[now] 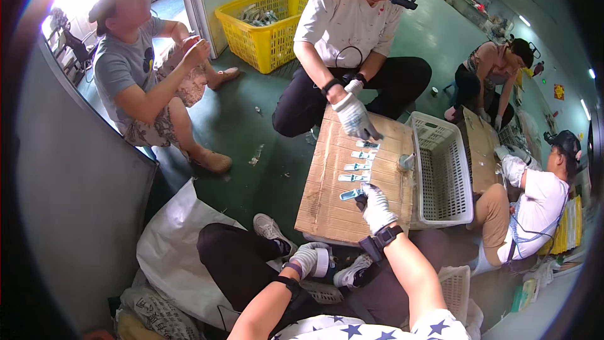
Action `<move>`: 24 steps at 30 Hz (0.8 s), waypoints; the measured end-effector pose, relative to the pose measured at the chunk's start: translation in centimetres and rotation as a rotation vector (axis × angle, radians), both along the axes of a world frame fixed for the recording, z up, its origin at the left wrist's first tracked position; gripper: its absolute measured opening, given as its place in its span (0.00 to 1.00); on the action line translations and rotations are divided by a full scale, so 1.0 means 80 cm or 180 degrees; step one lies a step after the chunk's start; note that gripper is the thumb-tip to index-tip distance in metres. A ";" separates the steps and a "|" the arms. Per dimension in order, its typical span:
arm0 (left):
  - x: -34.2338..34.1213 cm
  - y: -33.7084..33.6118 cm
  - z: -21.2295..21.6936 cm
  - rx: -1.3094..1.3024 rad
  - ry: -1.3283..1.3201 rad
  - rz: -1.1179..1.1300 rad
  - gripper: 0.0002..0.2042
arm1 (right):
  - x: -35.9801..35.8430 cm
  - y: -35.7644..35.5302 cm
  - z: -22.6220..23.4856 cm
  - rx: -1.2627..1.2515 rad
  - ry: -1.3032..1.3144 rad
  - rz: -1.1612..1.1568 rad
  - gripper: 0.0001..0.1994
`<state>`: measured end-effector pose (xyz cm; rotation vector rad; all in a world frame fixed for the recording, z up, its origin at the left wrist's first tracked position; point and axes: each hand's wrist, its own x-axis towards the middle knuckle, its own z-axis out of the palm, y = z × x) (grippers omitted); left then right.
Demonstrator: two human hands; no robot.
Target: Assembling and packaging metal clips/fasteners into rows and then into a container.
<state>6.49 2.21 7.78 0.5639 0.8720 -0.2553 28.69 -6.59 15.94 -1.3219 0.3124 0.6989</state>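
My right hand (379,209), in a white glove with dark fingertips, reaches over the near side of a cardboard-topped table (314,204). Its fingers pinch the end of a small flat teal-and-white piece (350,194). Beyond it, several similar pieces (354,177) lie in a column on the cardboard. Low between my knees is my left hand (307,258), also gloved, its fingers curled by a white object (323,262) whose kind I cannot make out. Across the table, a co-worker's gloved hand (353,116) hovers over the farthest piece.
A small round container (406,162) stands on the cardboard's right side. Right of the table is a white plastic crate (443,173). A filled yellow basket (264,31) stands farther back. White sheeting (182,239) lies left of my legs. Other people sit at the left and right.
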 end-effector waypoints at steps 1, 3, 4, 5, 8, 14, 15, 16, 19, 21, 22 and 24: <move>-0.003 0.000 -0.010 0.0009 0.0009 0.0017 0.06 | -0.009 0.010 0.005 0.0009 0.0009 0.0017 0.04; -0.005 0.000 -0.020 -0.0121 -0.0019 0.0131 0.07 | -0.023 0.028 0.013 -0.0017 -0.0498 0.0267 0.07; -0.004 -0.001 -0.021 -0.0126 -0.0020 0.0124 0.07 | -0.023 0.035 0.010 0.0040 -0.0545 0.0262 0.07; -0.004 -0.002 -0.022 -0.0133 -0.0052 0.0063 0.07 | -0.025 0.042 0.010 0.0035 -0.0544 0.0258 0.07; -0.010 0.002 -0.029 -0.0250 -0.0132 -0.0022 0.08 | -0.029 0.075 0.019 -0.0044 -0.0495 0.0253 0.06; 0.003 -0.006 -0.013 0.0063 -0.0011 -0.0090 0.08 | 0.019 0.128 -0.016 0.0149 -0.0275 0.0168 0.05; 0.001 -0.004 -0.013 0.0025 -0.0017 -0.0093 0.08 | 0.022 0.135 -0.018 0.0085 -0.0244 0.0211 0.04; -0.002 -0.002 -0.016 0.0032 -0.0010 -0.0099 0.08 | 0.022 0.141 -0.019 -0.0015 -0.0252 0.0203 0.04; 0.001 -0.002 -0.012 -0.0273 -0.0036 -0.0046 0.08 | 0.036 0.148 -0.027 -0.0151 -0.0373 0.0195 0.02; -0.002 -0.005 0.001 -0.0028 0.0051 -0.0057 0.07 | 0.034 0.153 -0.038 -0.0211 -0.0601 -0.0012 0.03; -0.003 -0.005 -0.007 -0.0023 0.0061 -0.0028 0.07 | 0.033 0.156 -0.039 -0.0238 -0.0576 -0.0038 0.04; -0.005 -0.004 -0.008 -0.0050 0.0085 -0.0094 0.07 | 0.033 0.156 -0.043 -0.0269 -0.0559 0.0049 0.06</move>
